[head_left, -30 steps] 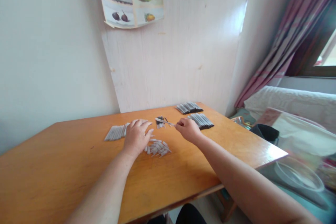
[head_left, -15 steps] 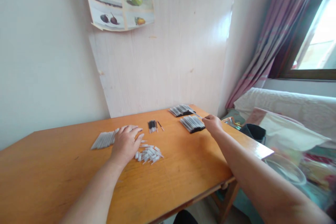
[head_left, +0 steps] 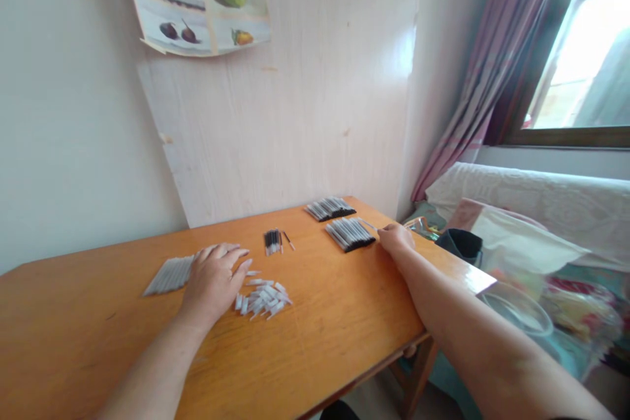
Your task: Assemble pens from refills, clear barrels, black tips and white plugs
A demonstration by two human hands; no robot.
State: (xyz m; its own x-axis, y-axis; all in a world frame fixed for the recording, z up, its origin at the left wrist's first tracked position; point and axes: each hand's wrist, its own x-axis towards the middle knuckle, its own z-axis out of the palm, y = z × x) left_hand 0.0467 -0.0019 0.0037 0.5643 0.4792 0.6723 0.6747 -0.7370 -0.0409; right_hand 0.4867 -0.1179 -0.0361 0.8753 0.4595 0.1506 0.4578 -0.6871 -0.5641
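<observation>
My right hand [head_left: 396, 239] is closed around the near end of a thin clear pen [head_left: 367, 224], just right of a row of clear pens with black ends [head_left: 349, 234]. A similar black-ended row [head_left: 329, 208] lies behind it. My left hand [head_left: 214, 279] rests with fingers stretched out, partly over a row of clear tubes [head_left: 167, 275]. A loose heap of small whitish pieces [head_left: 266, 297] lies right of this hand. Several thin dark sticks, which look like pen refills [head_left: 273, 241], lie in the table's middle.
The orange wooden table [head_left: 315, 354] stands against a pale wall board with a taped sheet of fruit pictures [head_left: 197, 6]. Beyond the right edge are a black container [head_left: 460, 247], a clear plastic tub [head_left: 519, 312] and bagged items. A curtain [head_left: 472, 79] hangs beside the window.
My view has turned slightly right, so everything sits further left. My right hand has lowered the pen from above the two rows to the right side of the nearer row. The left hand remains spread.
</observation>
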